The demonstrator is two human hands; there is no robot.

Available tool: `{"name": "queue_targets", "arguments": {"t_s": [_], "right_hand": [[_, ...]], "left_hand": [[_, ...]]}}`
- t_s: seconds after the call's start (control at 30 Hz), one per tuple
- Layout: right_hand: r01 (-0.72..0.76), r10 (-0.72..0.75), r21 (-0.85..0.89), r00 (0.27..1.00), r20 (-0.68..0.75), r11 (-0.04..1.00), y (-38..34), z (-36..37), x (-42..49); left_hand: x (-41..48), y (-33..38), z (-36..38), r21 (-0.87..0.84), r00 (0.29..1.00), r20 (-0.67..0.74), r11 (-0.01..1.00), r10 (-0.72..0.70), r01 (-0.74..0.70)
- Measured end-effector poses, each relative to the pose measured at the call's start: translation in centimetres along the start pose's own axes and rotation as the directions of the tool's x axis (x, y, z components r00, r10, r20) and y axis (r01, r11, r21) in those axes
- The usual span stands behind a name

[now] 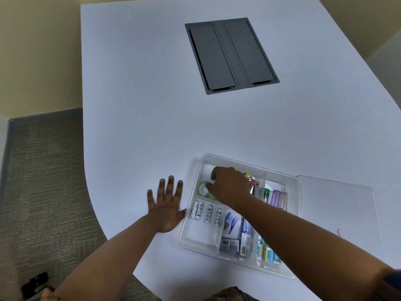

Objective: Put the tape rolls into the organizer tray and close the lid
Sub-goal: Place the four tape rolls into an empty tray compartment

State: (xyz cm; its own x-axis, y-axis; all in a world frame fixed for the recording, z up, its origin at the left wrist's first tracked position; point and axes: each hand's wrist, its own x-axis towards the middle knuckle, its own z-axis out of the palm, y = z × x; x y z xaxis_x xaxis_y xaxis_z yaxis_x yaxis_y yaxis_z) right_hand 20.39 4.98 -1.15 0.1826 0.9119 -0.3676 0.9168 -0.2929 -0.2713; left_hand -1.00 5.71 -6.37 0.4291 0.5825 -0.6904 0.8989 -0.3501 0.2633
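A clear plastic organizer tray (pixel 196 168) lies on the white table near its front edge. A clear tape roll with a white core (pixel 202 189) sits in the tray's far-left compartment. My right hand (pixel 230 184) reaches into that compartment, fingers curled on the roll's right side. My left hand (pixel 166 205) rests flat on the table with its fingers spread, thumb against the tray's left wall. The tray's clear lid (pixel 338 205) lies flat on the table to the right of the tray.
Other compartments hold several white batteries (pixel 208 212), small boxes (pixel 231 233), purple items (pixel 278 198) and coloured clips. A grey cable hatch (pixel 231 55) is set into the table farther back. Carpet lies beyond the table's left edge.
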Motion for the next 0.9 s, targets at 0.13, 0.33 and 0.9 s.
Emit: {"name": "queue_targets", "arguments": {"t_s": [0.13,0.33,0.9], "right_hand": [[0.049,-0.05,-0.043,0.999,-0.018,0.998,-0.4,0.7,0.3],[-0.021,0.024,0.026,0.995,-0.092,0.999,0.4,-1.4,1.4],[0.021,-0.067,-0.282,0.986,-0.152,0.959,2.5,-1.4,1.7]], "left_hand": [[0.3,-0.3,0.3,0.008,1.0,-0.011,1.0,0.007,-0.007],[0.5,-0.6,0.7,0.005,1.0,-0.025,1.0,0.011,-0.011],[0.3,-0.4,0.4,0.003,1.0,-0.017,1.0,0.006,-0.006]]}}
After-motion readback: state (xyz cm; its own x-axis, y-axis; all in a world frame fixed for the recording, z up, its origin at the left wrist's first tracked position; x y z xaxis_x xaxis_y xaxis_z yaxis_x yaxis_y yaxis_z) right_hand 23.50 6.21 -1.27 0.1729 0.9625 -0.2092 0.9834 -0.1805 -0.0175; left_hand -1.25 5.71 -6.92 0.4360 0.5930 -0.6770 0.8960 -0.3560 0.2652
